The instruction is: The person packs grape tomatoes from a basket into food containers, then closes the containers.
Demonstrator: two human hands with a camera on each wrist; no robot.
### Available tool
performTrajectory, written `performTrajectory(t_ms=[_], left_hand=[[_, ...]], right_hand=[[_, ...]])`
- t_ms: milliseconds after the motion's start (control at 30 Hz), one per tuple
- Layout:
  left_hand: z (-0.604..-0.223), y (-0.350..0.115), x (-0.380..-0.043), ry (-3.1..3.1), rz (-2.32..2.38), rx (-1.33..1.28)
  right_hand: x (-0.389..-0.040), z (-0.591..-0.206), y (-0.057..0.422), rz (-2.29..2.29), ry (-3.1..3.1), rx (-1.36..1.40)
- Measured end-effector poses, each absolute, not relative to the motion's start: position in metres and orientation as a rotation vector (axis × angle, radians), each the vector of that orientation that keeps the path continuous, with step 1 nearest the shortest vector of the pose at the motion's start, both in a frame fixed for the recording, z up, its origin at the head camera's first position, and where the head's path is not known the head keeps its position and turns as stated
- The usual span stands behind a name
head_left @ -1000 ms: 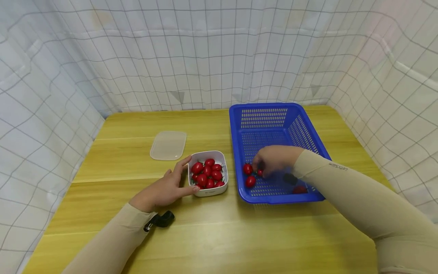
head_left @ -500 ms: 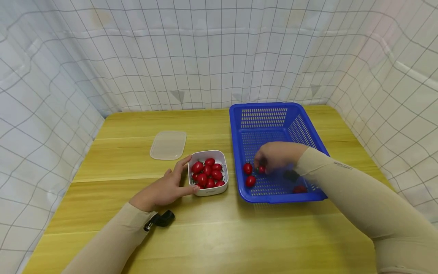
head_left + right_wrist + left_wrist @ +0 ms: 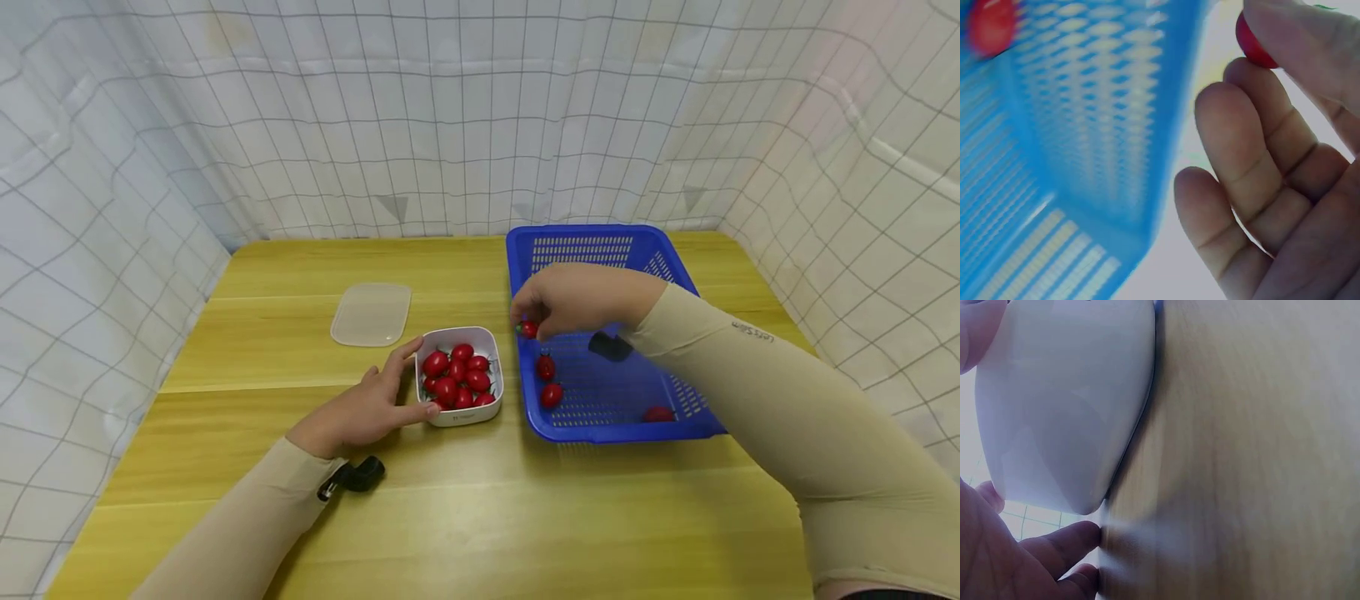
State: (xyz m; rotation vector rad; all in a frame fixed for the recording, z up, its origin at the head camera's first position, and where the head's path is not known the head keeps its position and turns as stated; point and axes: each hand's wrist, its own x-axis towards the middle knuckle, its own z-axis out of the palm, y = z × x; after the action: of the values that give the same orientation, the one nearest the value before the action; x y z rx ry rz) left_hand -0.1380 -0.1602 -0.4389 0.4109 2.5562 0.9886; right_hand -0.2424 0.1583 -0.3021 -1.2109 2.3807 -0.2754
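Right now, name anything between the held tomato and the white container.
Nothing visible: the tomato in the right hand appears over the blue basket's rim; the left hand touches the white container on its left.

Beige sleeves [image 3: 757, 408] — small dark lettering [image 3: 752, 332] on the right one — with black wrist-worn pieces [image 3: 362, 474].

Head view: we record bright, even light, pale sheen on the table [image 3: 480, 508], faint shadow beneath the right sleeve [image 3: 772, 417], curtain [image 3: 480, 125] gridlines curving toward the edges. Left wrist: we list bluish haze, blurred wood grain. Right wrist: we note blown-out whites, a smeared basket [image 3: 1169, 125] and tomato [image 3: 991, 25].
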Motion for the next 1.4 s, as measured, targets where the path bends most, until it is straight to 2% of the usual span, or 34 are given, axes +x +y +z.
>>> performTrajectory(t_ms=[300, 533, 800, 1067, 1400], left_hand=[[-0.438, -0.160, -0.139, 2.536, 0.996, 0.428], [-0.437, -0.162, -0.137, 2.544, 0.974, 0.402], [-0.438, -0.159, -0.137, 2.550, 0.995, 0.414], [-0.437, -0.160, -0.137, 2.560, 1.008, 0.428], [-0.438, -0.158, -0.137, 2.561, 0.997, 0.416]], right_hand=[[-0.232, -0.303, 0.090, -0.160, 2.297, -1.388], [-0.229, -0.311, 0.076, -0.152, 2.314, -1.384], [-0.241, -0.305, 0.128, -0.351, 2.369, -1.268], [-0.265, -0.329, 0.192, -0.439, 2.207, -1.077], [-0.284, -0.363, 0.204, -0.427, 2.198, -1.057]])
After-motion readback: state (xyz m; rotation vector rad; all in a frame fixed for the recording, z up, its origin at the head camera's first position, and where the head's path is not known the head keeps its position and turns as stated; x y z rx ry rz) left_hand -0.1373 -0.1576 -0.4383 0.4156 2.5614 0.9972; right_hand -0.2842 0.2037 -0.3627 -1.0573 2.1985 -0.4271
